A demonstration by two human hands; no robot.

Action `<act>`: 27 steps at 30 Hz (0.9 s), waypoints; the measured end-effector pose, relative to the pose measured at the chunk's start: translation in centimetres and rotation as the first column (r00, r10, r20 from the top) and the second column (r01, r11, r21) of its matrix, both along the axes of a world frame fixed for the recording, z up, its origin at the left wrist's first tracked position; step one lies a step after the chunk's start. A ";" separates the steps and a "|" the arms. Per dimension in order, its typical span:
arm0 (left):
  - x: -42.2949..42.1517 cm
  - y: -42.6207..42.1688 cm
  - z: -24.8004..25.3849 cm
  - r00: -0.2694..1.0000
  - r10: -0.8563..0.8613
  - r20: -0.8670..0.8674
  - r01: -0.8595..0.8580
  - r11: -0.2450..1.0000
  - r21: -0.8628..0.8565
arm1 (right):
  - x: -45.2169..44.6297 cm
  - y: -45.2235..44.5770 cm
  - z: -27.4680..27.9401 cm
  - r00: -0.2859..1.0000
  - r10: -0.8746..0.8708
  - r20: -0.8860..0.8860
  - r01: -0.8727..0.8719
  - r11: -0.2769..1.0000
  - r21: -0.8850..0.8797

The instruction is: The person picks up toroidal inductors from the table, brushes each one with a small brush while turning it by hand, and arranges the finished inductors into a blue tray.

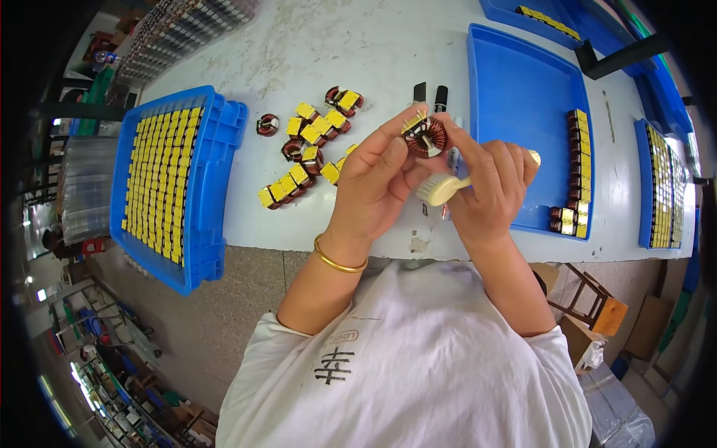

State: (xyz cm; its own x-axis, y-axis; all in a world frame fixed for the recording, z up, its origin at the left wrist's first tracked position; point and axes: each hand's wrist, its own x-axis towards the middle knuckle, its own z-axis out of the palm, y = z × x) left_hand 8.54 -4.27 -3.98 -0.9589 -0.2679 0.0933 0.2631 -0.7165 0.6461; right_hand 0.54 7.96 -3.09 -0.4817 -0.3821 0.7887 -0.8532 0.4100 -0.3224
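Note:
Between both hands is a copper-wound coil (424, 137) with a yellow top and thin pins. My left hand (373, 175), with a gold bangle at its wrist, is closed on the coil from the left. My right hand (489, 179) touches the coil's right side with its fingertips and has a cream-handled brush (442, 189) in its grip, bristles toward the left. Left of my hands, several loose coils with yellow tops (287, 187) lie on the white table (328, 45). A black marker (441, 97) and a dark flat blade-like piece (420, 92) lie just beyond my fingertips.
At the left stands a blue crate (202, 194) filled with rows of yellow-topped coils. A blue tray (523, 67) on the right holds a column of coils along its right side. More blue trays (644, 187) are at the far right. Stacked parts (179, 33) stand at the back left.

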 end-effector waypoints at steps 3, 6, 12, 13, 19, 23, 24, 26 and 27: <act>-0.1 0.2 0.2 1.000 0.017 0.016 -0.017 1.000 0.000 | -0.1 -0.1 -0.1 1.000 0.005 -0.005 -0.005 1.000 -0.008; -0.1 0.3 -0.1 1.000 0.023 0.013 -0.023 1.000 -0.009 | 0.0 0.0 0.0 1.000 -0.008 0.007 0.008 1.000 0.009; -0.3 0.5 0.1 0.999 0.040 0.000 -0.040 0.999 -0.027 | -0.2 0.0 -0.2 1.000 -0.018 0.010 0.018 1.000 -0.002; -0.4 0.6 0.2 0.999 0.047 0.000 -0.047 0.999 -0.025 | -0.2 0.0 -0.2 1.000 -0.022 0.009 0.022 1.000 0.003; -0.4 0.4 -0.2 0.999 0.038 0.009 -0.038 0.999 -0.009 | -0.2 0.3 0.5 0.999 -0.015 0.052 0.011 0.998 0.067; -0.3 0.6 0.5 0.996 0.064 0.055 -0.069 0.992 0.101 | -0.5 1.0 2.3 0.987 0.028 0.156 -0.046 0.993 0.111; -0.2 0.6 0.7 0.995 0.079 0.068 -0.086 0.990 0.114 | -0.6 1.1 2.5 0.982 0.041 0.182 -0.061 0.993 0.105; -0.1 0.6 0.9 0.992 0.098 0.075 -0.107 0.986 0.128 | -0.7 1.0 2.8 0.980 0.018 0.196 -0.057 0.980 0.193; -0.1 0.7 1.0 0.992 0.102 0.067 -0.110 0.986 0.129 | -0.7 1.0 3.0 0.979 0.006 0.201 -0.054 0.970 0.235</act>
